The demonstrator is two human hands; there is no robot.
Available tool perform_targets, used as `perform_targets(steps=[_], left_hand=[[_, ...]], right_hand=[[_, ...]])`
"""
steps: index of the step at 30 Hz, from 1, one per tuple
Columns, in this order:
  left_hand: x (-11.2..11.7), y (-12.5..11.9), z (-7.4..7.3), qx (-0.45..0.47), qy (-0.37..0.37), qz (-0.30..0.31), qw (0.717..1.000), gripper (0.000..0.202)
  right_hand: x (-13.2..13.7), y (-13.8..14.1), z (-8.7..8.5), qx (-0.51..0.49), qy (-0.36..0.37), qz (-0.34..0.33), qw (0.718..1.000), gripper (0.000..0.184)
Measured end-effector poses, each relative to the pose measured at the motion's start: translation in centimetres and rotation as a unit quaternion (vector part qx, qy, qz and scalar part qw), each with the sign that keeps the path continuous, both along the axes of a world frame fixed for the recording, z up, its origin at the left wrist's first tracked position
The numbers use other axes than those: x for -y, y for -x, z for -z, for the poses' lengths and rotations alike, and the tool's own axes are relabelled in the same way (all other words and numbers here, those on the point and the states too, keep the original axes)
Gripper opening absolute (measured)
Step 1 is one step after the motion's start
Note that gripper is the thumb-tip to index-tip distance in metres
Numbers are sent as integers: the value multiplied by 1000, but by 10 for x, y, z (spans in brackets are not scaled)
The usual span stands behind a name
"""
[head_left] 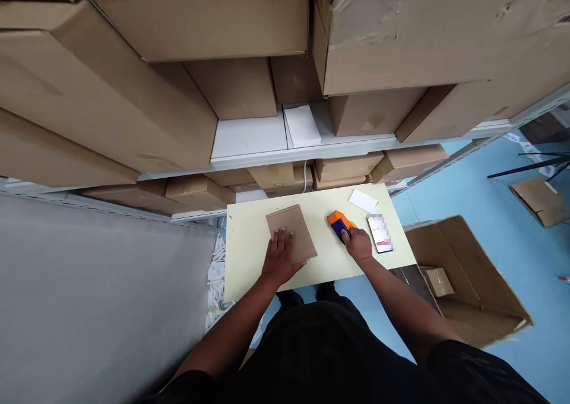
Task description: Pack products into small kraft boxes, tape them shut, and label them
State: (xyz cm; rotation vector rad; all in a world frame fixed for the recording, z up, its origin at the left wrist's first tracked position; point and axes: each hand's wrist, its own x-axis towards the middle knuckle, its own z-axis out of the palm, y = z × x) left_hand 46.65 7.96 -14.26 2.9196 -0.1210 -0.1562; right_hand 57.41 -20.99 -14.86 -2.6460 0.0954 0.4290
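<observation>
On the cream tabletop (325,264) lies a small flat brown cardboard box (296,223), turned at a slant. My left hand (280,256) rests on its near left part, fingers spread over the top and thumb by the near edge. To the right, my right hand (358,243) is wrapped round the handle of an orange-and-blue label gun (339,224), which is just above or on the table; I cannot tell which. A phone (380,233) with a lit screen lies right of that hand. Beyond it is a white rectangular card or pad (363,201).
Shelves stacked with cardboard boxes (196,18) rise right behind the table. A white box (302,126) sits on the middle shelf (249,139). An open carton (472,273) holding a small box stands at the right. A grey wall (102,285) closes the left side.
</observation>
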Motion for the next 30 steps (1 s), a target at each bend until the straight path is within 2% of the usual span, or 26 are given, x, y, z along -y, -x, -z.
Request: perform_targets(steps=[4, 7, 10, 14, 17, 20, 22, 25, 28, 30], left_hand=[[0, 1, 1, -4, 1, -5, 1000, 107], [0, 2, 4, -3, 10, -6, 1000, 110], [-1, 3, 8, 1, 22, -9, 1000, 111], [-2, 5, 12, -3, 34, -9, 999, 113], [-2, 7, 13, 7, 39, -11, 999, 114], [-2, 9, 14, 20, 48, -16, 999, 114], [-3, 10, 15, 24, 55, -17, 998, 115], [-4, 12, 19, 28, 68, -20, 997, 116], [-2, 14, 22, 28, 74, -24, 997, 118], [-1, 14, 19, 19, 78, -26, 996, 120]], right_hand=[[-8, -9, -1, 36, 1, -5, 999, 32], [-17, -12, -24, 83, -7, -28, 996, 35], [-35, -24, -72, 170, -38, -86, 981, 39], [-82, -61, -161, 308, -85, -198, 927, 47], [-134, -97, -224, 374, -53, -267, 887, 48], [-192, -132, -265, 382, 19, -310, 870, 46], [-225, -151, -277, 374, 61, -332, 864, 44], [-259, -171, -273, 341, 102, -353, 865, 42], [-274, -181, -264, 311, 110, -347, 878, 42], [-273, -180, -264, 317, 92, -336, 882, 43]])
